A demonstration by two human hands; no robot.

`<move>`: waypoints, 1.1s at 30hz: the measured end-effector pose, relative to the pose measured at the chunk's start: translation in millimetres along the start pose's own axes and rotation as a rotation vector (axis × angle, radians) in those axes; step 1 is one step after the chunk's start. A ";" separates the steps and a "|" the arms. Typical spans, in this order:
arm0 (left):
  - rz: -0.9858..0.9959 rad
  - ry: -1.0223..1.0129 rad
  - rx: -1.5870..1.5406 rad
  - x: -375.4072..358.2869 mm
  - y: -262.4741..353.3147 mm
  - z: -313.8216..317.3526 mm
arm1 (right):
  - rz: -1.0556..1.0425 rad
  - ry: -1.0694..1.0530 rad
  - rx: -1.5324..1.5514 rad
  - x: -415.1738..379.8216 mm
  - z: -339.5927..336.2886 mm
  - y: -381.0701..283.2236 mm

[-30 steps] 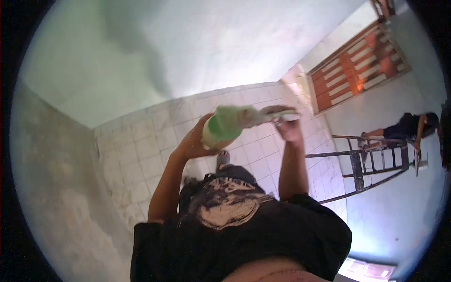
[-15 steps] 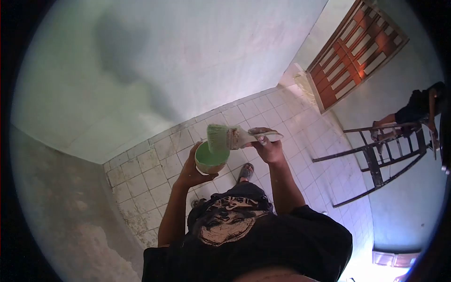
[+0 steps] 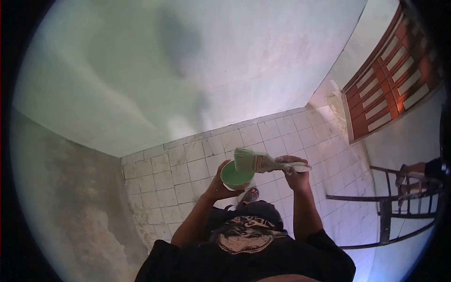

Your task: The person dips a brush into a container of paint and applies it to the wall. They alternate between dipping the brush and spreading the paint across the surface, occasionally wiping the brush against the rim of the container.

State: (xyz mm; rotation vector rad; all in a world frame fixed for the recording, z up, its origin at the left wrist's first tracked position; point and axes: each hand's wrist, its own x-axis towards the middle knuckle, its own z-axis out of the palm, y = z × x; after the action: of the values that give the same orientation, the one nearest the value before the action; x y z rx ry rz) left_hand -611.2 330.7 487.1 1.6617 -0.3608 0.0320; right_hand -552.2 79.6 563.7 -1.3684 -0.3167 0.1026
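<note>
My left hand (image 3: 221,184) is wrapped round a small tub of green paint (image 3: 236,177), its mouth turned up toward me. In my right hand (image 3: 296,175) is a wide paintbrush (image 3: 260,162), gripped by its pale handle. The bristles, coated in light green, point left and overlap the tub's rim in this view. Fingers and thumb of the right hand close on the handle, and paint smears show on them. The tub's lower side is partly hidden by my left hand.
A pale green wall (image 3: 225,70) rises ahead, above a white tiled floor (image 3: 188,164). To the left is a patchy grey wall (image 3: 89,207). A dark metal ladder (image 3: 385,218) stands at right, with another person's legs (image 3: 416,176) on it. A red-brown wooden door (image 3: 394,70) is upper right.
My view has swung, so hands, tub and brush sit lower and farther right in the frame. Both hands keep their holds, with the brush still over the tub's rim.
</note>
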 end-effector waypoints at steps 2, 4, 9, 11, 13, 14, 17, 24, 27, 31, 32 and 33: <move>-0.026 0.019 0.039 21.1 2.4 18.1 | -0.094 0.032 -0.026 9.0 -26.1 -2.4; 0.035 0.000 0.152 35.4 1.9 31.0 | -0.025 -0.019 0.091 13.5 -49.9 8.6; -0.008 -0.053 0.178 58.7 -12.2 58.4 | -0.195 0.087 0.123 13.7 -82.1 13.0; -0.033 -0.059 0.078 62.4 -17.0 65.6 | -0.190 0.119 0.135 7.7 -86.3 17.0; -0.053 -0.081 0.159 70.4 -19.4 71.5 | -0.207 0.158 0.152 8.0 -91.6 19.7; -0.057 -0.081 0.160 72.6 -21.9 73.4 | -0.204 0.158 0.155 6.6 -96.3 22.6; -0.077 -0.095 0.112 85.5 -26.4 83.3 | -0.162 0.163 0.207 6.0 -117.0 32.2; -0.053 -0.099 0.179 106.7 -9.0 81.8 | -0.086 0.256 0.140 23.2 -123.5 33.4; -0.076 -0.052 0.130 114.6 -20.5 76.1 | -0.047 0.271 0.308 40.1 -113.3 31.2; -0.137 -0.044 0.011 131.3 -37.0 66.4 | 0.006 0.214 0.336 69.2 -111.2 38.0; -0.107 -0.038 0.010 137.8 -34.6 63.4 | 0.005 0.213 0.333 76.5 -110.8 39.0; -0.080 -0.032 0.009 145.8 -33.7 59.6 | 0.042 0.210 0.258 86.0 -110.7 40.0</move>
State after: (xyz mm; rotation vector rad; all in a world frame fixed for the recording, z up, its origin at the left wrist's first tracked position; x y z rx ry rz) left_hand -475.7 244.0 480.6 1.6857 -0.3185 -0.0523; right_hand -434.6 5.0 520.4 -1.1185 -0.0942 0.0325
